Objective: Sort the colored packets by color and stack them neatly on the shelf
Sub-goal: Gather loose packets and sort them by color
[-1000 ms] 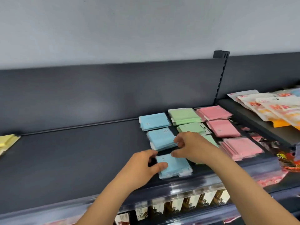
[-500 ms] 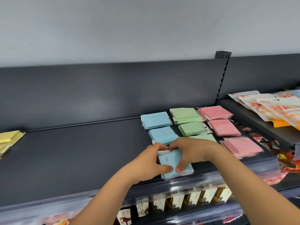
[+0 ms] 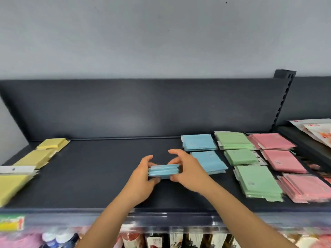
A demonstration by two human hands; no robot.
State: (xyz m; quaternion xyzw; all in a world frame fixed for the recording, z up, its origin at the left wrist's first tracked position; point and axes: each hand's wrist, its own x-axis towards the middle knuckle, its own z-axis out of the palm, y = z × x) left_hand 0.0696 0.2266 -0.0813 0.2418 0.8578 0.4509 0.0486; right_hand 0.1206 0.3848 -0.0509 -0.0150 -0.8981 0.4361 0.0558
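Our left hand (image 3: 141, 176) and right hand (image 3: 188, 171) pinch the two ends of a blue bundle (image 3: 163, 170), fingers curled round it. It is edge-on to us, its long axis running left to right above the shelf (image 3: 107, 176). The blue stacks (image 3: 208, 162) lie just to its right, nearest our right hand. We count two of them, three green stacks (image 3: 258, 183), three pink stacks (image 3: 283, 161) in full view, and three yellow stacks (image 3: 35, 158) far left.

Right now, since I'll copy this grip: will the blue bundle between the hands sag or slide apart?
Likely light: the left hand and right hand carry the blue bundle by its ends. Held edge-on it shows no sag, so probably fairly stiff. Its glossy layers might slip if the squeeze loosens.
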